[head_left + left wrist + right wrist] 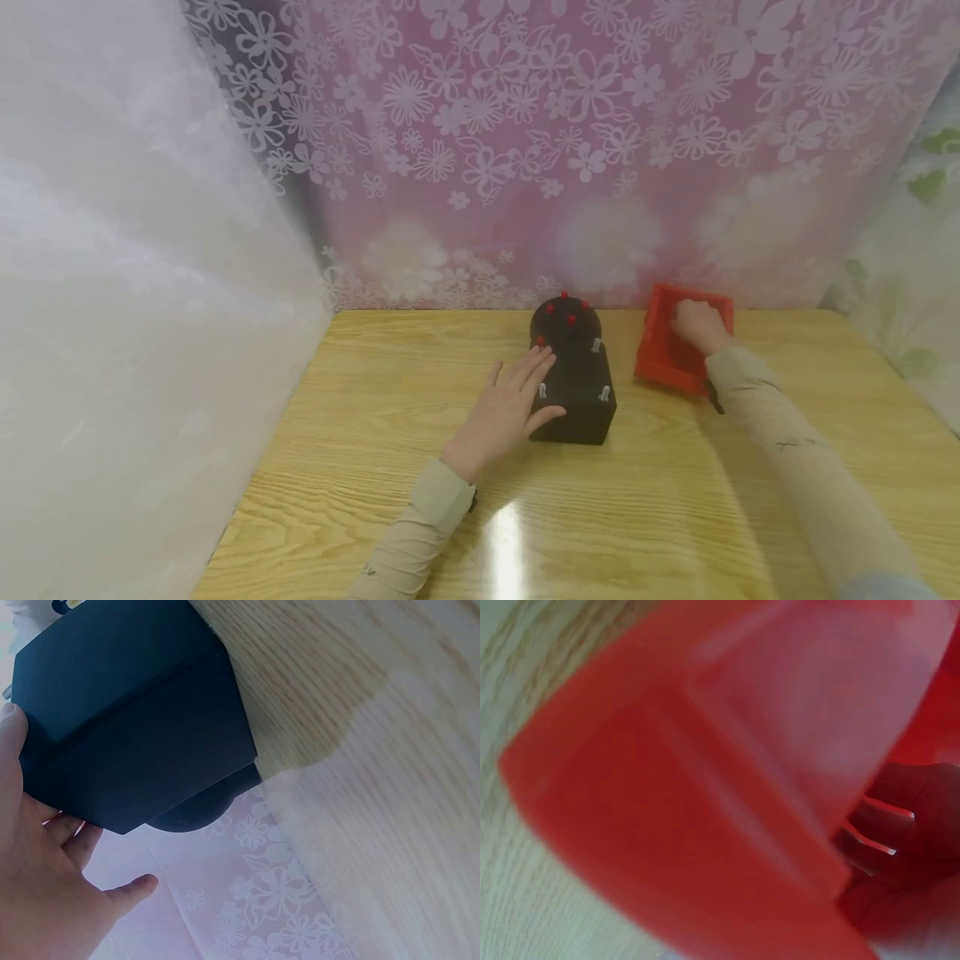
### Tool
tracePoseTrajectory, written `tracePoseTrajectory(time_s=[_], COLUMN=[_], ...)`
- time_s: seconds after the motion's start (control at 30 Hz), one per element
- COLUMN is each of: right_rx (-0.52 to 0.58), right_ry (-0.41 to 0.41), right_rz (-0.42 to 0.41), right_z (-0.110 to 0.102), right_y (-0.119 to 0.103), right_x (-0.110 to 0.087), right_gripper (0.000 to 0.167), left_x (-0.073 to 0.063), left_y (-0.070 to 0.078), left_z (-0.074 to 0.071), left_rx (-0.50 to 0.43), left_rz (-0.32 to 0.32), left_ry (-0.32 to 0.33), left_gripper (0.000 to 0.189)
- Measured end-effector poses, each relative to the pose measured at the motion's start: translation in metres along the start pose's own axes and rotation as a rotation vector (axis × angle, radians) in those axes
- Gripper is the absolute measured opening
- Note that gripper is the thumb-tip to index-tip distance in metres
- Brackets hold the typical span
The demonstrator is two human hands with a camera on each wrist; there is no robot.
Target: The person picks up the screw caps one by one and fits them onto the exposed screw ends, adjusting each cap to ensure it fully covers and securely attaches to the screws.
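My left hand [498, 421] lies against the left side and top of a black box [573, 421], fingers straight and spread, thumb toward the box's front edge. In the left wrist view the box [142, 720] fills the upper left, beside the hand [52, 892]. Small light-coloured pegs [605, 393] stand near the top's corners. Behind the box, a round black disc [558, 329] bears several red-headed pins [572, 320]. My right hand [701, 325] reaches into a red tray [670, 375], fingers bent downward; I cannot tell what they hold. The tray's wall [667, 825] blocks much of the right wrist view.
The wooden table [360, 417] carries the box and the tray, the tray to the box's right. A pink flowered curtain [480, 150] hangs along the far edge. Pale sheets [135, 292] hang at the left and right sides.
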State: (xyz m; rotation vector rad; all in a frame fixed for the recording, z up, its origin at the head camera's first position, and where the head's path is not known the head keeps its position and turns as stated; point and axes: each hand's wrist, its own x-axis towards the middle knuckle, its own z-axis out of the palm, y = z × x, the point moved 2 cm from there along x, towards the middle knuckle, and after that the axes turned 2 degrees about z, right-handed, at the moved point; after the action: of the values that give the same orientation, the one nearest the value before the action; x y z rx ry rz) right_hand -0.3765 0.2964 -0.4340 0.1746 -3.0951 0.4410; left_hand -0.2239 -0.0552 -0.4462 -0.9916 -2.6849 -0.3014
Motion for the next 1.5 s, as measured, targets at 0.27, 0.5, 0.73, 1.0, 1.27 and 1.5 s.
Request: tracePoseTrajectory(time_s=[0.27, 0.5, 0.73, 1.0, 1.27, 1.5], right_rx=[-0.058, -0.008, 0.003, 0.006, 0.017, 0.063], right_ry=[0.045, 0.002, 0.044, 0.021, -0.013, -0.092], right_rz=[-0.018, 0.01, 0.009, -0.026, -0.043, -0.032], right_z=[0.005, 0.002, 0.002, 0.009, 0.01, 0.008], right_y=[0.002, -0.001, -0.001, 0.002, -0.001, 0.008], right_x=[0.006, 0.001, 0.0, 0.002, 0.002, 0.01], right_gripper=[0.017, 0.02, 0.019, 0.016, 0.016, 0.033], left_x=[0.0, 0.0, -0.001, -0.001, 0.0, -0.001], left_y=[0.001, 0.001, 0.0, 0.0, 0.001, 0.001], left_z=[-0.001, -0.002, -0.001, 0.001, -0.001, -0.003], left_rx=[-0.021, -0.021, -0.015, -0.014, -0.026, -0.031], left_rz=[-0.006, 0.005, 0.018, 0.021, 0.016, 0.008], left_ry=[-0.008, 0.009, 0.019, 0.026, 0.015, 0.015], left_gripper=[0.078, 0.078, 0.078, 0.078, 0.077, 0.077])
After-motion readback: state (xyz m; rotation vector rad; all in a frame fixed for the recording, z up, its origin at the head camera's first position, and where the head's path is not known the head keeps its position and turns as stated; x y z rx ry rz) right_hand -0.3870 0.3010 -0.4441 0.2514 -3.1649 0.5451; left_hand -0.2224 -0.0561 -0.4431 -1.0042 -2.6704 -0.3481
